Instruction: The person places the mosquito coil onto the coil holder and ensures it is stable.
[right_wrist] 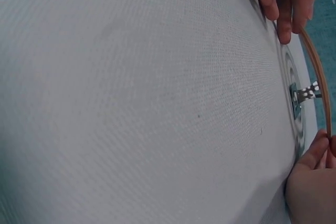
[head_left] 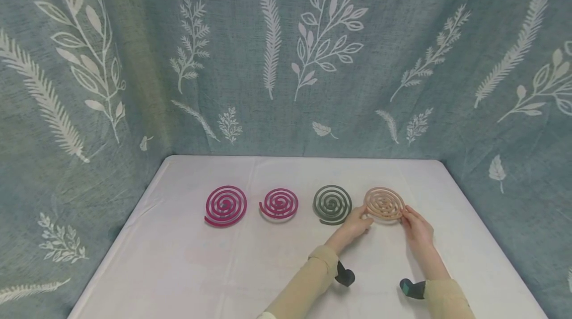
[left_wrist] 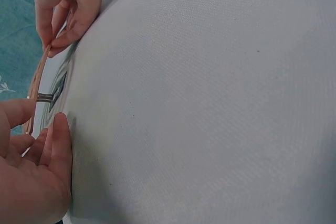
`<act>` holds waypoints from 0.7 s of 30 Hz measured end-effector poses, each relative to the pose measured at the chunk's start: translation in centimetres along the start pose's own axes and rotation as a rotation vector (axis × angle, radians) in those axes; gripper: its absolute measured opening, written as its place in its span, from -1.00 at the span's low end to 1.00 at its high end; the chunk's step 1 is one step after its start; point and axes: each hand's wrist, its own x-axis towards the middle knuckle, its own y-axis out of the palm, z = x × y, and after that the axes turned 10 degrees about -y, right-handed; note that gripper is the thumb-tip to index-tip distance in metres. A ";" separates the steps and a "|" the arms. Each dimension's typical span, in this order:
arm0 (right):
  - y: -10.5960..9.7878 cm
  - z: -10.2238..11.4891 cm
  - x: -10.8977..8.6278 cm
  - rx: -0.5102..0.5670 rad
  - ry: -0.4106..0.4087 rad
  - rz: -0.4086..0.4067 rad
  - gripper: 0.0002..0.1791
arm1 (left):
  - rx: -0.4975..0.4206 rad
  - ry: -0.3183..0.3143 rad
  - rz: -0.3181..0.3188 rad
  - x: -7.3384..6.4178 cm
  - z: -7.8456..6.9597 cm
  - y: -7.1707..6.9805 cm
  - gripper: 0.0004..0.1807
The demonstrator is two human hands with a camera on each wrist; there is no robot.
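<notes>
Both hands hold a tan mosquito coil (head_left: 383, 203) at the right of the row. My left hand (head_left: 354, 223) pinches its left edge, beside a dark green mosquito coil (head_left: 332, 204). On the opposite edge, my right hand (head_left: 419, 229) grips the tan coil between thumb and fingers. Both wrist views show the coil raised above the table, with a small metal stand (right_wrist: 307, 93) under its middle. The stand rises from a flat base on the tabletop. Whether the coil touches the stand's tip is hard to tell.
Two magenta mosquito coils (head_left: 226, 205) (head_left: 279, 203) are set out to the left of the green one. All are on a table with a white cloth (head_left: 178, 269). A blue-green curtain (head_left: 286, 60) with white leaf patterns encloses the back and sides.
</notes>
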 end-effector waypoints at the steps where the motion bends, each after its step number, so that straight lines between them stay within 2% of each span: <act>1: 0.0 0.0 0.0 -0.004 -0.004 0.000 -0.41 | 0.002 0.000 0.001 0.0 0.0 0.0 -0.41; 9: 0.1 0.0 0.0 0.024 -0.003 -0.009 -0.40 | 0.006 -0.009 0.012 0.0 -0.1 0.0 -0.40; 16: 0.0 -0.1 -0.1 0.035 -0.044 0.036 -0.41 | 0.022 -0.014 0.010 0.1 0.0 0.1 -0.38; 21: 0.0 -0.1 -0.1 0.027 -0.041 0.045 -0.40 | 0.017 -0.018 0.010 0.2 0.1 0.1 -0.38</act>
